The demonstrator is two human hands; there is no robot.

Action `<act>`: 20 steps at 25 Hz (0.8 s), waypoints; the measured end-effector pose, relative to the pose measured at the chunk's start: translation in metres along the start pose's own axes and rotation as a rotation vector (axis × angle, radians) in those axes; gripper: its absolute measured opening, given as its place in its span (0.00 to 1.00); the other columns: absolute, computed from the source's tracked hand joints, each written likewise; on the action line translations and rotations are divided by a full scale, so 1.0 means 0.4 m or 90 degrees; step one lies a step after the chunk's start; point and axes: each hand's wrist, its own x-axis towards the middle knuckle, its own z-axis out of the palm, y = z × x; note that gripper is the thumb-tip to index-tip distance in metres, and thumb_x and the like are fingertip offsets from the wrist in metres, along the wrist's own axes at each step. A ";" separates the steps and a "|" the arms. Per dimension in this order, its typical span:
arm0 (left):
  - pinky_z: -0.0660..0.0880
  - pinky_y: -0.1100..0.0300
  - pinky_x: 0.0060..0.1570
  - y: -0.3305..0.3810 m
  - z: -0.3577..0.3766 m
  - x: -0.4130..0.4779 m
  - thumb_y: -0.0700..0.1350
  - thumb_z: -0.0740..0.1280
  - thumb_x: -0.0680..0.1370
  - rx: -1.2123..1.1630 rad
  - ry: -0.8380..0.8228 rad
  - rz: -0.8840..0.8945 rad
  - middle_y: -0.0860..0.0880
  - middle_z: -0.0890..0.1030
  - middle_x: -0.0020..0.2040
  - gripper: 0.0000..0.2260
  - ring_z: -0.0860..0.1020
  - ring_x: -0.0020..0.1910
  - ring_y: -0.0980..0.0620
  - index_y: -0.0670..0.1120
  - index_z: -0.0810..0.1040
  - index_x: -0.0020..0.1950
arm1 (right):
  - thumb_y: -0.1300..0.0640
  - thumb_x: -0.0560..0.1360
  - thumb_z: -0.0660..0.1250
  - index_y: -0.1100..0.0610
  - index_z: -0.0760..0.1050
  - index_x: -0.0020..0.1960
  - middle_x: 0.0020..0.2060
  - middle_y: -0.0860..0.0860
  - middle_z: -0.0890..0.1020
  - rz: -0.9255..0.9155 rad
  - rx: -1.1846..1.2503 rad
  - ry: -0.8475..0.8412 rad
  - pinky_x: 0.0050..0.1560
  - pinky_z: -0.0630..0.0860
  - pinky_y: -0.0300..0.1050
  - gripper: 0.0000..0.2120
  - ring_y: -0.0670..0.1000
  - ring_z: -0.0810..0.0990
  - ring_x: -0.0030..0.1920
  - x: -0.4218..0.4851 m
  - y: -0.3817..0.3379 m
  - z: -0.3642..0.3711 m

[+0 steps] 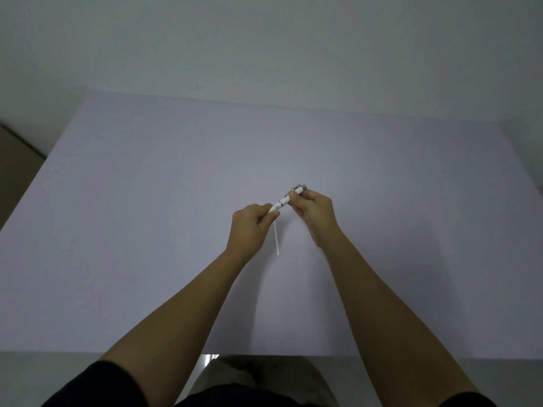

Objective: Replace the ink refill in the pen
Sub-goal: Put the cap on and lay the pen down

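Note:
A white patterned pen (284,200) with silver rings is held slanted above the table, clip end up to the right. My right hand (316,214) grips its upper barrel near the clip. My left hand (251,227) pinches its lower tip end, which is hidden in my fingers. A thin white refill (276,238) lies on the pale table (147,230) just below the pen, between my two hands, with its upper end near my left fingers.
The table's far edge meets a plain wall. Its near edge runs just above my lap. A strip of floor shows past the table's left side.

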 end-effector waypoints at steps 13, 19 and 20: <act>0.63 0.59 0.35 -0.074 0.020 -0.010 0.45 0.62 0.78 0.119 -0.130 -0.062 0.47 0.67 0.31 0.15 0.67 0.33 0.50 0.40 0.73 0.34 | 0.49 0.78 0.61 0.55 0.78 0.60 0.59 0.55 0.81 -0.022 -0.378 -0.002 0.64 0.70 0.45 0.16 0.53 0.78 0.60 0.017 0.060 -0.011; 0.65 0.59 0.34 -0.142 0.059 -0.021 0.45 0.63 0.78 0.151 -0.155 -0.179 0.47 0.68 0.28 0.15 0.70 0.32 0.47 0.36 0.77 0.37 | 0.56 0.82 0.48 0.63 0.54 0.75 0.76 0.57 0.56 -0.046 -0.755 -0.035 0.75 0.50 0.47 0.23 0.55 0.52 0.77 -0.033 0.211 -0.065; 0.66 0.59 0.34 -0.149 0.067 -0.021 0.45 0.63 0.79 0.166 -0.157 -0.180 0.49 0.67 0.28 0.15 0.70 0.33 0.47 0.35 0.78 0.40 | 0.55 0.82 0.48 0.62 0.51 0.75 0.77 0.57 0.53 -0.039 -0.806 -0.027 0.75 0.48 0.49 0.24 0.55 0.49 0.77 -0.046 0.237 -0.071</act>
